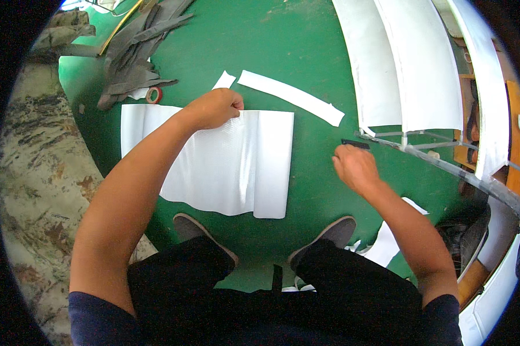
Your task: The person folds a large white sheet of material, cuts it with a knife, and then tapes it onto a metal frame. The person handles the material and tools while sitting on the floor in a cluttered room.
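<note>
A white glossy sheet, rippled and with folds along its right side, lies on the green floor ahead of my feet. My left hand is closed at its far edge, pinching the material. Off to the right of the sheet, my right hand is curled closed above the floor. A small dark flat piece shows at its fingertips; its kind is unclear, and I cannot tell whether it is held. Beyond the sheet lie a long white cut strip and a shorter white piece.
A roll of tape sits by grey cloth at the far left. Stained, mottled fabric covers the left side. Long white panels stand on a metal frame at right. White scraps lie beside my right leg.
</note>
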Tool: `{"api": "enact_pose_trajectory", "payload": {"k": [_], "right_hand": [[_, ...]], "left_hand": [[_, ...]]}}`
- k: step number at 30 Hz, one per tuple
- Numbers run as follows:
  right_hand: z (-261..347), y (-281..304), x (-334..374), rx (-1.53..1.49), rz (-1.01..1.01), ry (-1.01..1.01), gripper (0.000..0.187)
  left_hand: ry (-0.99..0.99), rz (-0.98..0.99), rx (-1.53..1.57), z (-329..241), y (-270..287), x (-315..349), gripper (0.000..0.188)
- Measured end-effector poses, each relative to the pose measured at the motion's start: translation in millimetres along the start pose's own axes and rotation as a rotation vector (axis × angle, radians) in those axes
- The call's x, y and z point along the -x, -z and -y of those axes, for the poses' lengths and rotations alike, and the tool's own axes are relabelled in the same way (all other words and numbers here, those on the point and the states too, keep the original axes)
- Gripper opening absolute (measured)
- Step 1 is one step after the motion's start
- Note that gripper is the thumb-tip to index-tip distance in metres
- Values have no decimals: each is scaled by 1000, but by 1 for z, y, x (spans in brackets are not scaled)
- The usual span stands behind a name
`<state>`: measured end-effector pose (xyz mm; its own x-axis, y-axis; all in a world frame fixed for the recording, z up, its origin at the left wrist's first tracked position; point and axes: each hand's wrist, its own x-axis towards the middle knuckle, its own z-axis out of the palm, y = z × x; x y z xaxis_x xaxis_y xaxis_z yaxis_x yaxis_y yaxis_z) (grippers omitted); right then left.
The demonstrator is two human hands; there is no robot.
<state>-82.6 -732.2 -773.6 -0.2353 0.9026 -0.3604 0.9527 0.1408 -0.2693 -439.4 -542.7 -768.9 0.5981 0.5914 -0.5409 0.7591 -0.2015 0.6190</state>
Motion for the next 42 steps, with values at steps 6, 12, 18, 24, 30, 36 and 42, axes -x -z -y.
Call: {"api": "enact_pose_trajectory", "payload": {"k": [6,12,18,24,30,36,42], "right_hand": [[-44,-10,23,-2,-145,-332,28],[-70,-29,19,-49,-204,-417,32],[-70,-30,17,-131,-139,-449,22],[-28,-11,1,-385,-211,-240,18],[83,23,-69,-764,-156,55,18],[115,16,-129,-687,-194,132,21],[128,8,-134,-859,24,-168,24]], "left_hand": [[5,-46,-97,2,-3,-1,13],[-30,-36,-74,13,-3,-1,14],[-20,20,-53,7,1,-3,15],[5,43,-24,3,3,-3,15],[45,84,41,-4,6,-1,17],[-104,28,38,-3,2,-5,18],[-82,13,69,-12,-2,-7,19]]}}
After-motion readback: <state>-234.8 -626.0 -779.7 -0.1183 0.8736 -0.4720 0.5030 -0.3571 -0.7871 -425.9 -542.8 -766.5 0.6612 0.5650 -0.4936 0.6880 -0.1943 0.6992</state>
